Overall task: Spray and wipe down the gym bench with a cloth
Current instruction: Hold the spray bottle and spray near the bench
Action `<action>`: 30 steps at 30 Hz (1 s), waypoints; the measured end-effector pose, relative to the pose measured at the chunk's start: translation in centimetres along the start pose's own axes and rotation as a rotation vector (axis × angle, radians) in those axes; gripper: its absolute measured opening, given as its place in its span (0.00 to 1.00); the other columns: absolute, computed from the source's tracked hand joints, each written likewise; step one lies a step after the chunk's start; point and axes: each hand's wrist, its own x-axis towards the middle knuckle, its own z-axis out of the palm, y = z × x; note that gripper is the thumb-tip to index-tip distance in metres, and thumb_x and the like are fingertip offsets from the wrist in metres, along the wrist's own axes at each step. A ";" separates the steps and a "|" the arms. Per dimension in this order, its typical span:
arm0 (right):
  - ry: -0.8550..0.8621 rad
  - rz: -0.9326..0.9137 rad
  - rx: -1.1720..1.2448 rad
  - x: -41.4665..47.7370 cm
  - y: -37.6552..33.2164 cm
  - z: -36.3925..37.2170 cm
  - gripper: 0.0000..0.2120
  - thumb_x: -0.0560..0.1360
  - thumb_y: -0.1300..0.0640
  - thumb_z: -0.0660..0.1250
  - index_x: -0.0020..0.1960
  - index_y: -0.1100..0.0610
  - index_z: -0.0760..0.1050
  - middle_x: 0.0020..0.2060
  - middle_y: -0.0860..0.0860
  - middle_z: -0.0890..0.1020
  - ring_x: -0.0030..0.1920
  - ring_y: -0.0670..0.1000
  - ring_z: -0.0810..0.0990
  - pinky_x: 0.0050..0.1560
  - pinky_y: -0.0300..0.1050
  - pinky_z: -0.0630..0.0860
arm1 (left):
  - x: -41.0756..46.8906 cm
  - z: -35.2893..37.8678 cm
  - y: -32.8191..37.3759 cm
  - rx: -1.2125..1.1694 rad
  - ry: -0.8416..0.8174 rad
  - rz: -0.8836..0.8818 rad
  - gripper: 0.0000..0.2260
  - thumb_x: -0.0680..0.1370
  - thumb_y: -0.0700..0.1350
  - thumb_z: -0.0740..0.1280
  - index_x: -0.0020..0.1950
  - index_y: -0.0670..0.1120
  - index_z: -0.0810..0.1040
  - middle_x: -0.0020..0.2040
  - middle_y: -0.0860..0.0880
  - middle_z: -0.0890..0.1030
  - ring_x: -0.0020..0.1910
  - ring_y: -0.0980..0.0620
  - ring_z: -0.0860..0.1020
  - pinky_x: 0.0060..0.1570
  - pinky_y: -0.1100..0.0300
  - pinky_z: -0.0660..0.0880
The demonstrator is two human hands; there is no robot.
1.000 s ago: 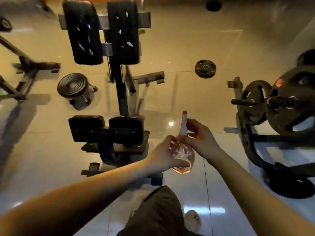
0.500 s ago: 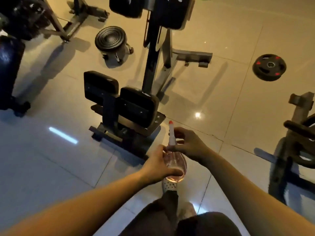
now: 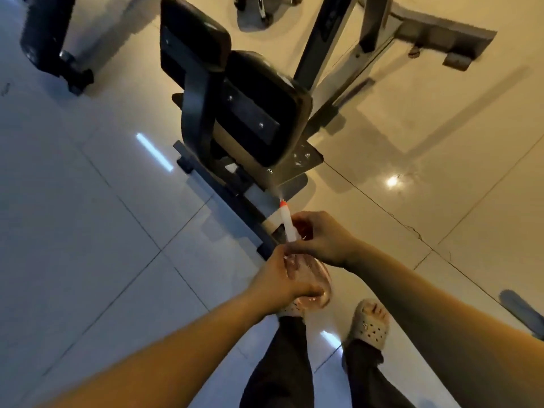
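**A:** What are your hands doing?

**B:** My left hand (image 3: 279,279) curls round the clear, round belly of the spray bottle (image 3: 316,278), with thumb and fingers wrapped on it. My right hand (image 3: 322,240) pinches the neck just under the white nozzle (image 3: 287,223), whose orange tip points at the bench (image 3: 259,113). Both hands hold the bottle in the air above my sandals (image 3: 371,322).

**A:** Is it spraying?

**B:** Hard to tell. A faint pale streak runs from the tip toward the bench's base plate (image 3: 304,161), but it is too thin to be sure of. My right fingers cover the part of the sprayer they hold. My left palm hides most of the bottle's near side.

**A:** And the bench?

**B:** It stands just beyond the nozzle, on the tiled floor (image 3: 88,231). Two black pads face me side by side. The grey upright post (image 3: 326,33) behind them is cut off by the top edge, and so is a dark machine (image 3: 50,39) at upper left. A grey-blue shape (image 3: 521,313) at the right edge is clipped, and I cannot tell what it is.

**A:** What differs from half a second ago?

**B:** My grip is the same. The bench fills far more of the view and sits nearer the nozzle. The weight plate that lay on the right has gone out of view. My right sandal now shows whole.
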 end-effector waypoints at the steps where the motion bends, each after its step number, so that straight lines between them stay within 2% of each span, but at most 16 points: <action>1: -0.011 -0.003 -0.001 0.2 0.6 0.0 0.19 0.74 0.49 0.76 0.60 0.55 0.77 0.49 0.51 0.80 0.49 0.50 0.78 0.52 0.44 0.76 | 0.4 0.6 -0.2 -0.023 0.016 -0.006 0.45 0.69 0.57 0.81 0.79 0.56 0.59 0.71 0.55 0.70 0.69 0.54 0.71 0.64 0.59 0.72; 3: -0.016 -0.012 0.022 0.4 1.8 -0.2 0.21 0.74 0.51 0.76 0.63 0.55 0.76 0.53 0.51 0.80 0.54 0.50 0.77 0.56 0.44 0.75 | 1.2 1.5 -0.1 -0.057 0.027 -0.010 0.43 0.70 0.55 0.81 0.78 0.56 0.60 0.66 0.58 0.70 0.64 0.58 0.71 0.55 0.68 0.70; 4: -0.010 -0.007 0.058 0.4 2.4 -0.5 0.23 0.74 0.52 0.76 0.66 0.55 0.75 0.56 0.51 0.79 0.57 0.50 0.77 0.60 0.45 0.75 | 1.5 1.7 0.1 -0.059 0.023 -0.008 0.43 0.70 0.55 0.81 0.78 0.56 0.61 0.66 0.59 0.70 0.64 0.59 0.70 0.54 0.68 0.70; 6: 0.003 0.012 0.151 0.3 3.4 -1.3 0.26 0.73 0.54 0.77 0.69 0.55 0.74 0.59 0.50 0.79 0.60 0.49 0.76 0.63 0.46 0.74 | 2.4 1.9 0.6 -0.069 0.009 -0.012 0.44 0.69 0.54 0.81 0.79 0.55 0.60 0.70 0.57 0.70 0.67 0.56 0.70 0.59 0.62 0.70; 8: 0.016 0.028 0.173 0.5 4.4 -2.2 0.24 0.73 0.53 0.77 0.66 0.55 0.75 0.56 0.49 0.80 0.58 0.49 0.78 0.61 0.46 0.74 | 3.0 2.1 1.3 -0.073 -0.027 -0.020 0.45 0.69 0.52 0.82 0.79 0.55 0.60 0.72 0.54 0.71 0.68 0.54 0.70 0.63 0.56 0.71; 11: 0.020 0.055 0.163 1.2 5.5 -3.5 0.16 0.73 0.51 0.76 0.58 0.55 0.79 0.48 0.52 0.81 0.49 0.50 0.80 0.52 0.47 0.76 | 4.1 2.5 2.5 -0.078 -0.061 -0.036 0.44 0.69 0.52 0.82 0.79 0.54 0.61 0.72 0.51 0.72 0.70 0.49 0.71 0.69 0.48 0.72; 13: 0.041 0.079 0.159 1.5 6.2 -4.2 0.15 0.73 0.50 0.76 0.56 0.56 0.79 0.46 0.52 0.81 0.47 0.50 0.80 0.49 0.45 0.75 | 4.7 2.8 3.3 -0.069 -0.076 -0.035 0.43 0.70 0.52 0.81 0.79 0.53 0.61 0.73 0.50 0.72 0.69 0.49 0.71 0.69 0.48 0.72; 16: 0.055 0.080 0.127 1.3 6.7 -5.0 0.17 0.73 0.49 0.76 0.57 0.56 0.78 0.48 0.51 0.81 0.50 0.51 0.80 0.50 0.44 0.77 | 5.2 2.9 4.5 -0.048 -0.112 -0.017 0.44 0.70 0.51 0.81 0.79 0.53 0.60 0.74 0.50 0.71 0.71 0.49 0.70 0.68 0.49 0.71; 20: 0.070 -0.001 0.133 0.4 5.4 -6.1 0.24 0.73 0.52 0.77 0.66 0.55 0.74 0.56 0.48 0.79 0.57 0.48 0.77 0.57 0.41 0.76 | 4.5 2.8 5.6 -0.012 -0.065 0.037 0.44 0.72 0.52 0.80 0.80 0.53 0.57 0.76 0.50 0.69 0.74 0.48 0.68 0.63 0.56 0.69; 24: 0.025 -0.090 0.106 -0.1 2.9 -6.2 0.28 0.73 0.54 0.77 0.71 0.54 0.72 0.60 0.47 0.78 0.61 0.47 0.76 0.66 0.47 0.75 | 2.6 2.6 5.4 -0.055 0.061 0.091 0.42 0.73 0.52 0.79 0.79 0.53 0.58 0.74 0.53 0.70 0.72 0.52 0.70 0.58 0.65 0.67; 26: 0.021 -0.138 0.057 -0.2 1.9 -6.1 0.27 0.73 0.53 0.77 0.69 0.54 0.72 0.58 0.46 0.78 0.60 0.48 0.76 0.65 0.48 0.76 | 1.9 2.5 5.0 -0.099 0.104 0.107 0.40 0.73 0.52 0.79 0.78 0.56 0.59 0.69 0.57 0.71 0.69 0.56 0.70 0.51 0.74 0.68; 28: 0.030 -0.179 0.031 -0.4 1.2 -6.1 0.25 0.72 0.51 0.78 0.65 0.54 0.74 0.54 0.44 0.78 0.56 0.47 0.77 0.62 0.46 0.78 | 1.4 2.3 4.8 -0.138 0.125 0.128 0.39 0.73 0.51 0.79 0.76 0.58 0.60 0.64 0.61 0.70 0.65 0.60 0.71 0.44 0.76 0.69; 30: 0.062 -0.192 0.020 -0.9 0.8 -6.0 0.24 0.70 0.49 0.78 0.62 0.53 0.74 0.51 0.44 0.78 0.53 0.47 0.78 0.57 0.44 0.80 | 1.0 2.1 4.7 -0.152 0.130 0.138 0.38 0.72 0.52 0.80 0.75 0.59 0.61 0.62 0.63 0.70 0.63 0.61 0.71 0.47 0.74 0.69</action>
